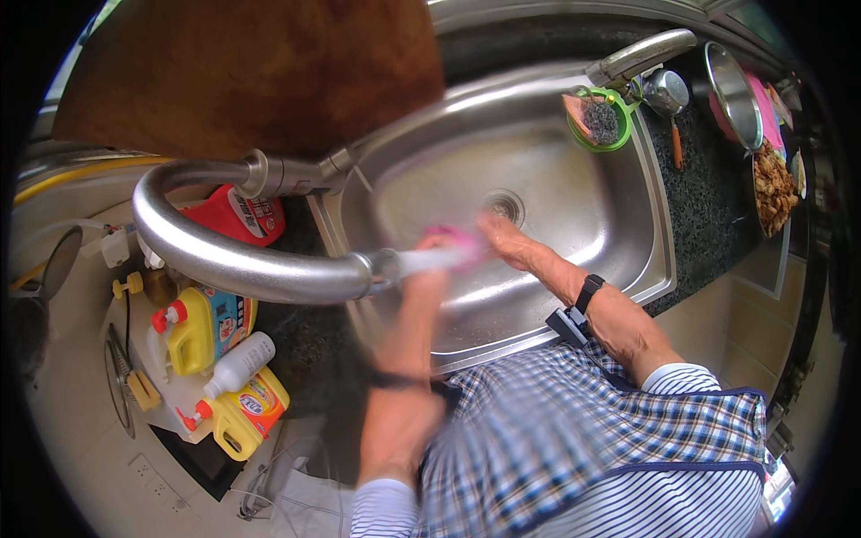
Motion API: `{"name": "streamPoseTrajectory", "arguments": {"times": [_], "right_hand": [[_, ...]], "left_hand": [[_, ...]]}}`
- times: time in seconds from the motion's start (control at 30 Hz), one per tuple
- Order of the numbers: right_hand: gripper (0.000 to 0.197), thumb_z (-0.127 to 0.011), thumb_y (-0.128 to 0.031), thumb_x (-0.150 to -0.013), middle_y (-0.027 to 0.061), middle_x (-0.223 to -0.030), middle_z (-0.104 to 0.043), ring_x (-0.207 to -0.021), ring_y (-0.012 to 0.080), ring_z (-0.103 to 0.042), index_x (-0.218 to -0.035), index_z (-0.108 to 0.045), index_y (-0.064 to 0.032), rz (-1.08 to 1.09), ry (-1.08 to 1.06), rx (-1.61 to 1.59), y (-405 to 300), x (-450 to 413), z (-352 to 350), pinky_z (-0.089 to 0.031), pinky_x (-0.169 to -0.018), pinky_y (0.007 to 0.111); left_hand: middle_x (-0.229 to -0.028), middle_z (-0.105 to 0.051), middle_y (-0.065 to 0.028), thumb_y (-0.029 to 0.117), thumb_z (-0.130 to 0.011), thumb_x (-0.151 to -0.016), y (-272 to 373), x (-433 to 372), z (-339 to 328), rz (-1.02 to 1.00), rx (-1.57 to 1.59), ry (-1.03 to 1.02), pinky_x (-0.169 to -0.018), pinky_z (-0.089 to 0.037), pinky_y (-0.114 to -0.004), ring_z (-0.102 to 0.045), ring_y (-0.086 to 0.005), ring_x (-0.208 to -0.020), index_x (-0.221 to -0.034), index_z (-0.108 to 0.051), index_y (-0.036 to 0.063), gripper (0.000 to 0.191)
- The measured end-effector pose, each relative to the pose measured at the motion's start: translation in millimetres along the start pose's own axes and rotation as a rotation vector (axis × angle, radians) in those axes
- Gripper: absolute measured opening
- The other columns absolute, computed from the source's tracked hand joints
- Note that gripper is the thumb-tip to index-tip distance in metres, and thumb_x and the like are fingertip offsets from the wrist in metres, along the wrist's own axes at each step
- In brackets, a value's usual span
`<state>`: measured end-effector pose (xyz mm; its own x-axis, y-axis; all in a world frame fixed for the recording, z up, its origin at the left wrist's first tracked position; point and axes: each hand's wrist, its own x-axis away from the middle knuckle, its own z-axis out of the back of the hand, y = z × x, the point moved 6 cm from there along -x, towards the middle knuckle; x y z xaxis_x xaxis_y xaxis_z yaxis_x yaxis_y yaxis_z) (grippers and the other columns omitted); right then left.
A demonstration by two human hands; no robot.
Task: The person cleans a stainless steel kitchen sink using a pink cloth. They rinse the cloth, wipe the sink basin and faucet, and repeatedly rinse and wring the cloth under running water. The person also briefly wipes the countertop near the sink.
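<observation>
My left hand (430, 250), badly blurred, is under the faucet's water stream (424, 261), holding a pink item (465, 246). Blur hides what kind of item it is. Close by on the right, my right hand (503, 237) is over the stainless steel sink (430, 168), near the drain strainer (503, 207); its fingers are too smeared to read. Water runs from the curved metal faucet (202, 249) onto the pink item and the left hand. Both wrists wear dark bands.
A green strainer basket (631, 134) with a steel wool scrubber (600, 122) hangs in the sink's far right corner. Detergent jugs (192, 329) and a white bottle (241, 363) stand left. A brown board (255, 74) overhangs the back left. Right are a ladle (666, 93) and a steel bowl (734, 94).
</observation>
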<state>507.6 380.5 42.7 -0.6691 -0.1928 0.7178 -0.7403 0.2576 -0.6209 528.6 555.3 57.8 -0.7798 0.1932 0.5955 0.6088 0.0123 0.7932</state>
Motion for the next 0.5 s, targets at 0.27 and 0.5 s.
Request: {"name": "streamPoseTrajectory", "arguments": {"times": [0.27,0.5], "right_hand": [[0.046,-0.075,-0.019,-0.092,0.0118,-0.113,-0.068,-0.100,0.0204,-0.066,-0.127,-0.059,0.0064,0.041,-0.054,-0.418,4,-11,-14,-0.056,-0.088,0.033],[0.042,-0.077,-0.013,-0.087,0.0081,-0.108,-0.068,-0.093,0.0138,-0.063,-0.123,-0.065,0.0027,0.107,0.164,0.219,-12,-7,40,-0.051,-0.083,0.027]], "left_hand": [[-0.095,-0.065,-0.0022,0.022,-0.065,-0.099,11,10,12,-0.024,0.164,0.058,-0.079,-0.052,-0.033,-0.061,-0.0144,-0.086,-0.105,-0.062,0.0081,0.015],[-0.101,-0.063,-0.0050,0.021,-0.067,-0.098,-21,-22,81,0.038,0.853,0.384,-0.088,-0.052,-0.036,-0.060,-0.0167,-0.092,-0.108,-0.060,0.0059,0.019]]}}
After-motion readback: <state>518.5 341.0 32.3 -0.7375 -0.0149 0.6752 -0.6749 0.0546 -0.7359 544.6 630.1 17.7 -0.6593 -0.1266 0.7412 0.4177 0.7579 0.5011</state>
